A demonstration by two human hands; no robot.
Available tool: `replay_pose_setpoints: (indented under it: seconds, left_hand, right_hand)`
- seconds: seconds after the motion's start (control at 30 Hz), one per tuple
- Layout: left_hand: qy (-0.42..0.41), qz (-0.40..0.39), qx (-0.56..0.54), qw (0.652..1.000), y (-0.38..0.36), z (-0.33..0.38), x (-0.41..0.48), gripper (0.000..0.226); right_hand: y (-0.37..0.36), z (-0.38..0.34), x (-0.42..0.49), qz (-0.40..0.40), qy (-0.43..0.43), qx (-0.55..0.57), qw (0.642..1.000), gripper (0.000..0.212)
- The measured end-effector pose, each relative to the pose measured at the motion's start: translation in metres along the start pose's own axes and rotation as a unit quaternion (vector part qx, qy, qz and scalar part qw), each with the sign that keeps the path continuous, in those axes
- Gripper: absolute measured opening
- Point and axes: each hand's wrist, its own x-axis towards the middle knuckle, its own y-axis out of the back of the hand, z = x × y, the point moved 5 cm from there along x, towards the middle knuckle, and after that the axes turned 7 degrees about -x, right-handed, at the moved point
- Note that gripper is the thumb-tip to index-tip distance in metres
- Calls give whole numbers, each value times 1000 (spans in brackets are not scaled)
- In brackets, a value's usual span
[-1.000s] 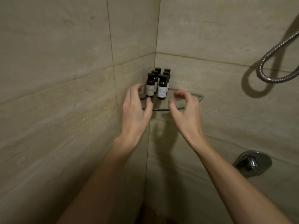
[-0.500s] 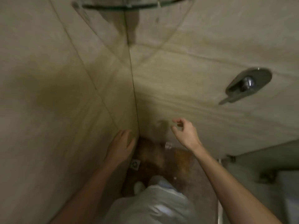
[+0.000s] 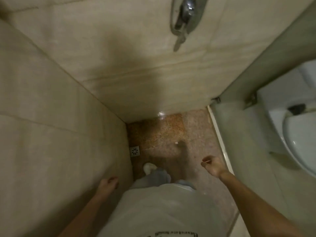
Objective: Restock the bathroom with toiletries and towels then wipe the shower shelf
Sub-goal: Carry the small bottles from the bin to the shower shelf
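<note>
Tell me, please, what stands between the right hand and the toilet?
In the head view, a glass shower screen separates the right hand from the toilet.

We face the corner: drain (image 3: 135,151) at the left wall's (image 3: 51,134) foot, tap (image 3: 186,16) ahead, toilet (image 3: 301,139) right, behind glass (image 3: 242,134).
</note>
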Motion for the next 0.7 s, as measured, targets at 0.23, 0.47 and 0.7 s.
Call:
replay_pose_setpoints:
  seconds: [0.23, 0.47, 0.7]
  left_hand:
    - [-90, -57, 136, 985, -40, 43, -5, 17]
    - [-203, -91, 223, 949, -136, 108, -66, 11]
    - [-298, -177, 323, 881, -249, 120, -156, 11]
  right_hand:
    - [-35, 106, -39, 20, -86, 116, 989, 19]
    - [-83, 184, -86, 27, -85, 214, 973, 15]
    - [-130, 280, -181, 102, -104, 325, 934, 9]
